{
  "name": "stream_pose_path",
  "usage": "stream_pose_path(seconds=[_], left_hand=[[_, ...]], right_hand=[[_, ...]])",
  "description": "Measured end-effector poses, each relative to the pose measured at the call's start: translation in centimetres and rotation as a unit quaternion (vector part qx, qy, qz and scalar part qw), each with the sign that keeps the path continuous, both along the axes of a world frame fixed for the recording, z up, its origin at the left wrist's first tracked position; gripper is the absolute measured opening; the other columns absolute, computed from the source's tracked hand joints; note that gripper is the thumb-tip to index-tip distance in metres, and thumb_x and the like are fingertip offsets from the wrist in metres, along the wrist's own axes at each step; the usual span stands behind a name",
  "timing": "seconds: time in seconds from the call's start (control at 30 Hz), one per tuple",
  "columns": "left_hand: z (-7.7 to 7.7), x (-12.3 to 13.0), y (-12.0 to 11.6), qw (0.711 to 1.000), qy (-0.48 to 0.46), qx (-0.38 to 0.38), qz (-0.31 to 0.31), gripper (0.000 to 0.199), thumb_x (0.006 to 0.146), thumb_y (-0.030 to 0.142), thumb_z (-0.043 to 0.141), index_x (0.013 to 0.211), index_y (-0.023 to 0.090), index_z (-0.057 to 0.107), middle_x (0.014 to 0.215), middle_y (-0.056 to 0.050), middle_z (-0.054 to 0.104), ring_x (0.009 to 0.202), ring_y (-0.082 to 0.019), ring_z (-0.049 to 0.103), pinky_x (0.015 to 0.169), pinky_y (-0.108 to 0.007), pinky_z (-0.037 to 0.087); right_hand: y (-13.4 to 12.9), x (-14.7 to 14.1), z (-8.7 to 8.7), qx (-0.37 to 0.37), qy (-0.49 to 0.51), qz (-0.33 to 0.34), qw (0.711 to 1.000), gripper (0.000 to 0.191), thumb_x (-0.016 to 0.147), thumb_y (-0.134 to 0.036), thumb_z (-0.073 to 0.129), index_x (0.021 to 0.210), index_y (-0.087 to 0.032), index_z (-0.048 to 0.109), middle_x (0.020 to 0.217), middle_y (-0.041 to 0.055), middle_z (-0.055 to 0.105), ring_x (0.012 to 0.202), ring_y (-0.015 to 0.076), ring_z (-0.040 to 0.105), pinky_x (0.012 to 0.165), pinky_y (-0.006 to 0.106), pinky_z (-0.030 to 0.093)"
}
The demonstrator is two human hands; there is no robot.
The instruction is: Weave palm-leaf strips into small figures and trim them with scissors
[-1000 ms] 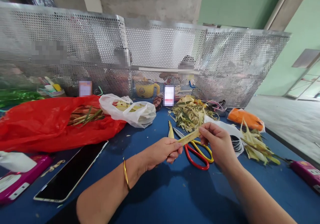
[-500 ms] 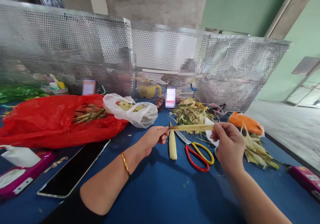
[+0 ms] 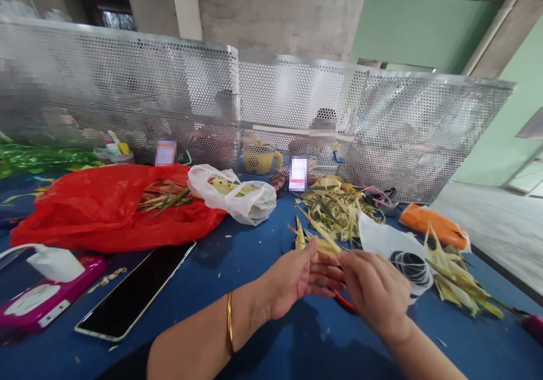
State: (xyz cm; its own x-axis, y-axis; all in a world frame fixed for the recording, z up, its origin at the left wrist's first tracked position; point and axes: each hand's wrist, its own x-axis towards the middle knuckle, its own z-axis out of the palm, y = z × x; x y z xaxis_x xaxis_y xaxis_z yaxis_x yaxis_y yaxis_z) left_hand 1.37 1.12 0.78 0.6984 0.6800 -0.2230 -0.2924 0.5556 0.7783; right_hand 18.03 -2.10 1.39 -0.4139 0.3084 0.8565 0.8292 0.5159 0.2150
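Note:
My right hand (image 3: 375, 289) is closed round the lower end of a narrow, rolled-looking pale husk piece (image 3: 321, 227), whose tip points up and away to the left. My left hand (image 3: 299, 275) lies beside it, palm turned inward, fingers stretched out and thumb raised. Behind that thumb is a flat pale-yellow husk strip (image 3: 326, 249) with a darker end; whether the hand touches it I cannot tell. Beneath the hands only part of the scissors' red handle (image 3: 345, 302) shows. Just beyond lies a pile of dry husk scraps (image 3: 339, 204).
At left are a red plastic bag (image 3: 85, 210), a white bag (image 3: 252, 202), a black phone (image 3: 136, 292) and a purple power strip (image 3: 46, 306). To the right lie white sheeting (image 3: 373, 236), loose husks (image 3: 458, 278) and an orange packet (image 3: 436, 224). A perforated metal screen (image 3: 292, 86) stands behind.
The left hand has let go of the stretched strip's end and opened. The right hand has come inward and now grips the narrow husk piece, which was lying on the table.

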Motion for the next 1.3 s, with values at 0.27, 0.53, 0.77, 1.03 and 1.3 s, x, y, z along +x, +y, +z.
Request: stream_pose_path(seconds=[0.27, 0.53, 0.77, 1.03, 1.3], left_hand=[[0.7, -0.6, 0.2, 0.994, 0.054, 0.016, 0.096, 0.024, 0.088, 0.031, 0.051, 0.079, 0.011, 0.061, 0.07, -0.004, 0.062, 0.061, -0.01, 0.055, 0.061, -0.022, 0.04], [0.9, 0.2, 0.2, 0.976, 0.034, -0.059, 0.205, 0.017, 0.091, 0.021, 0.041, 0.075, 0.018, 0.046, 0.058, 0.005, 0.047, 0.046, -0.009, 0.048, 0.05, -0.022, 0.038], [0.5, -0.5, 1.6, 0.969, -0.001, -0.05, 0.242, 0.019, 0.092, 0.018, 0.04, 0.073, 0.018, 0.042, 0.058, 0.007, 0.038, 0.042, -0.005, 0.035, 0.043, -0.018, 0.032], [1.5, -1.3, 1.4, 0.974, 0.077, 0.036, 0.208, 0.02, 0.09, 0.03, 0.044, 0.073, 0.019, 0.04, 0.055, 0.01, 0.028, 0.04, -0.003, 0.014, 0.041, -0.017, 0.01], [0.7, -1.3, 0.5, 0.884, 0.264, 0.371, 0.109, 0.028, 0.09, 0.039, 0.043, 0.07, 0.02, 0.046, 0.064, 0.002, 0.048, 0.06, -0.012, 0.043, 0.057, -0.023, 0.031]], right_hand=[[-0.8, -2.2, 0.0, -0.045, -0.212, 0.089, 0.972, 0.029, 0.094, -0.007, 0.036, 0.088, -0.012, 0.064, 0.07, 0.0071, 0.064, 0.065, 0.0172, 0.059, 0.063, 0.031, 0.043], [-1.5, -3.6, -1.7, -0.089, -0.251, 0.127, 0.956, 0.028, 0.092, -0.009, 0.037, 0.08, -0.013, 0.061, 0.069, 0.0067, 0.058, 0.061, 0.0176, 0.05, 0.06, 0.033, 0.036], [-2.6, -4.7, -2.6, -0.109, -0.29, 0.156, 0.938, 0.02, 0.09, -0.013, 0.044, 0.074, -0.016, 0.057, 0.068, 0.0044, 0.056, 0.054, 0.016, 0.046, 0.052, 0.033, 0.025], [-2.5, -4.5, -1.4, -0.2, -0.109, 0.226, 0.947, 0.014, 0.095, -0.021, 0.048, 0.089, -0.015, 0.06, 0.071, 0.0034, 0.062, 0.061, 0.0143, 0.057, 0.056, 0.027, 0.041], [0.7, -2.4, -0.1, -0.528, 0.516, 0.171, 0.652, 0.031, 0.076, -0.043, 0.069, 0.09, -0.017, 0.063, 0.059, -0.0037, 0.054, 0.048, 0.0093, 0.046, 0.047, 0.022, 0.039]])
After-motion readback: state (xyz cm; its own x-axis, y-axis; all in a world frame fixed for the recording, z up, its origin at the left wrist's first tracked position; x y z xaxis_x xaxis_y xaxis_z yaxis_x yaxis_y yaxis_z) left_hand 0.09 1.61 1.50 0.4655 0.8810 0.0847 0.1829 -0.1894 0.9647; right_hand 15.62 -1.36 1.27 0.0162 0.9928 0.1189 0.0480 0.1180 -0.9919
